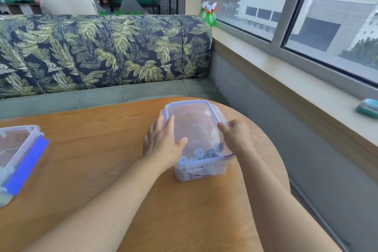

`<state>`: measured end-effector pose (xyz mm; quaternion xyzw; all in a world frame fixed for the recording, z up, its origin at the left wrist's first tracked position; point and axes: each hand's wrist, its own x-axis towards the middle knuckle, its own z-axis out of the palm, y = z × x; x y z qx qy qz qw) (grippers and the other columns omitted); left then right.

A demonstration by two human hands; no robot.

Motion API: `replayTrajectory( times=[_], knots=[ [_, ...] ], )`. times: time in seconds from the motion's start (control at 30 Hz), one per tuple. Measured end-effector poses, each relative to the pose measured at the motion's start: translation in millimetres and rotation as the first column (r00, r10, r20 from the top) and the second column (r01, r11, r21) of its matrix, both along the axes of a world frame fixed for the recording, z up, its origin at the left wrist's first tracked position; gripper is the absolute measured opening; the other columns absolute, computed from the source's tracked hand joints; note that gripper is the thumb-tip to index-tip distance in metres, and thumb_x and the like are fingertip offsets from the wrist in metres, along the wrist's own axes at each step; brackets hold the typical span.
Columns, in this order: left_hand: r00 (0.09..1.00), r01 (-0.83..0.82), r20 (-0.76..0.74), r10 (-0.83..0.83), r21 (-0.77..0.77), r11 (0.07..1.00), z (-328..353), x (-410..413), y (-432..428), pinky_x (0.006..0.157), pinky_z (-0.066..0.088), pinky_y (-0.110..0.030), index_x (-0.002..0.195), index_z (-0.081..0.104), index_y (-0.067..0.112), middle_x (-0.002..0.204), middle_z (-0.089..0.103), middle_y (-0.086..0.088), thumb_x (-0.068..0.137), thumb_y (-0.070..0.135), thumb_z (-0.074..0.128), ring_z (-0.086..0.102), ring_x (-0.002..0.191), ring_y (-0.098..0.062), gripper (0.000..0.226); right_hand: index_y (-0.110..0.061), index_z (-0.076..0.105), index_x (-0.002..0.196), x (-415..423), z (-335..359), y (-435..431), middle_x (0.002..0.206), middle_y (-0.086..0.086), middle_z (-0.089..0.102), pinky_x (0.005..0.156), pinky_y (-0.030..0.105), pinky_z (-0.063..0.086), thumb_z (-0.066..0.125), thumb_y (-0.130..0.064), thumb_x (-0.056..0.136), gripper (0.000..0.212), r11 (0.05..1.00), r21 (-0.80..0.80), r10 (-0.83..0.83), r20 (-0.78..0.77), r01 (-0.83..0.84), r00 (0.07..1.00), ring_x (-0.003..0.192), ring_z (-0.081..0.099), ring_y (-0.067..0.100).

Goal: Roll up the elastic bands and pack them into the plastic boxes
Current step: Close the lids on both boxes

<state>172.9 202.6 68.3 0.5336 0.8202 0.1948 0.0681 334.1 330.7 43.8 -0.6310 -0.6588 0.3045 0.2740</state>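
A clear plastic box [201,172] with a blue-rimmed lid [192,116] stands on the wooden table, right of centre. Rolled elastic bands [201,154], pale and dark, show through its near end. My left hand [163,141] lies flat on the lid's left side, fingers straight and thumb spread over the top. My right hand [235,135] has its fingers curled at the lid's right edge, at the side clip.
A second clear box with a blue lid [22,159] sits at the table's left edge. Behind the round wooden table [102,149] is a leaf-print sofa [102,51]. A window sill [306,92] runs along the right, with green spray bottles [208,14]. A person sits beyond the sofa.
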Motion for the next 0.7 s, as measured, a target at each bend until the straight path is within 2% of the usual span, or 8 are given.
replayTrajectory(
  times=[0.07, 0.17, 0.3, 0.43, 0.5, 0.6, 0.67, 0.7],
  knots=[
    [0.979, 0.206, 0.014, -0.205, -0.080, 0.975, -2.2, 8.6, 0.4, 0.118, -0.003, -0.035, 0.153, 0.007, 0.028, 0.161, -0.007, -0.002, 0.093, 0.060, 0.041, -0.007, 0.148, -0.015, 0.077, -0.011, 0.058, 0.087, 0.5, 0.3, -0.3, 0.085, 0.007, 0.063, 0.073, 0.037, 0.046, 0.054, -0.041, 0.091, 0.031, 1.000, -0.012, -0.001, 0.005, 0.001, 1.000, 0.083, 0.059, 0.030],
    [0.917, 0.388, 0.010, -0.398, -0.244, 0.889, -4.6, 15.7, 0.5, 0.117, -0.013, -0.037, 0.152, -0.002, 0.038, 0.159, -0.018, -0.001, 0.081, 0.078, 0.022, -0.022, 0.144, -0.014, 0.084, -0.012, 0.055, 0.082, 0.1, 1.6, -1.5, 0.083, 0.008, 0.062, 0.073, 0.037, 0.046, 0.055, -0.043, 0.091, 0.032, 1.000, -0.025, 0.001, 0.010, -0.001, 1.000, 0.082, 0.059, 0.031],
    [0.890, 0.415, -0.024, -0.456, -0.374, 0.829, -3.0, 13.1, 0.5, 0.115, -0.018, -0.039, 0.148, -0.012, 0.043, 0.157, -0.026, -0.001, 0.071, 0.082, 0.007, -0.031, 0.140, -0.015, 0.088, -0.017, 0.041, 0.067, 0.5, 4.9, -6.8, 0.067, -0.001, 0.047, 0.062, 0.032, 0.036, 0.053, -0.040, 0.092, 0.036, 1.000, -0.027, 0.000, 0.026, 0.000, 1.000, 0.071, 0.048, 0.026],
    [0.878, 0.385, -0.089, -0.470, -0.452, 0.805, -1.7, 19.7, 0.9, 0.112, -0.022, -0.040, 0.146, -0.020, 0.044, 0.154, -0.032, -0.003, 0.077, 0.081, 0.009, -0.034, 0.139, -0.019, 0.083, -0.017, 0.037, 0.064, 1.7, 2.9, -9.3, 0.064, -0.002, 0.043, 0.054, 0.030, 0.028, 0.049, -0.040, 0.092, 0.038, 1.000, -0.019, 0.000, 0.047, 0.001, 0.999, 0.070, 0.045, 0.025],
    [0.878, 0.380, -0.090, -0.470, -0.463, 0.800, -0.3, 20.3, 1.0, 0.112, -0.022, -0.041, 0.145, -0.020, 0.044, 0.154, -0.032, -0.003, 0.079, 0.081, 0.010, -0.034, 0.139, -0.019, 0.082, -0.014, 0.046, 0.073, 0.6, 4.9, -9.5, 0.074, 0.001, 0.053, 0.061, 0.030, 0.033, 0.047, -0.042, 0.093, 0.035, 1.000, -0.016, 0.001, 0.108, 0.001, 0.994, 0.075, 0.049, 0.025],
    [0.877, 0.376, -0.094, -0.472, -0.477, 0.794, 1.4, 20.0, 1.0, 0.113, -0.021, -0.041, 0.146, -0.018, 0.045, 0.154, -0.031, -0.003, 0.078, 0.082, 0.010, -0.033, 0.139, -0.020, 0.082, -0.013, 0.055, 0.097, -3.4, 13.9, -13.8, 0.101, 0.006, 0.059, 0.072, 0.033, 0.038, 0.044, -0.042, 0.096, 0.032, 1.000, 0.021, -0.002, 0.263, -0.004, 0.965, 0.091, 0.054, 0.027],
    [0.877, 0.375, -0.092, -0.472, -0.485, 0.790, 2.2, 21.0, 0.8, 0.114, -0.021, -0.042, 0.146, -0.017, 0.045, 0.154, -0.030, -0.003, 0.078, 0.082, 0.010, -0.033, 0.140, -0.020, 0.082, -0.011, 0.053, 0.109, -7.7, 19.6, -18.1, 0.115, 0.007, 0.052, 0.081, 0.037, 0.039, 0.046, -0.036, 0.097, 0.029, 0.984, 0.177, -0.041, 0.415, -0.036, 0.909, 0.109, 0.048, 0.027],
    [0.876, 0.373, -0.093, -0.473, -0.490, 0.788, 2.4, 21.4, 1.1, 0.115, -0.020, -0.042, 0.146, -0.017, 0.045, 0.155, -0.030, -0.003, 0.078, 0.082, 0.010, -0.033, 0.140, -0.020, 0.082, -0.011, 0.054, 0.110, -10.9, 20.6, -20.4, 0.117, 0.008, 0.049, 0.084, 0.035, 0.038, 0.047, -0.030, 0.097, 0.024, 0.960, 0.270, -0.066, 0.485, -0.078, 0.872, 0.111, 0.045, 0.027]
  ],
)
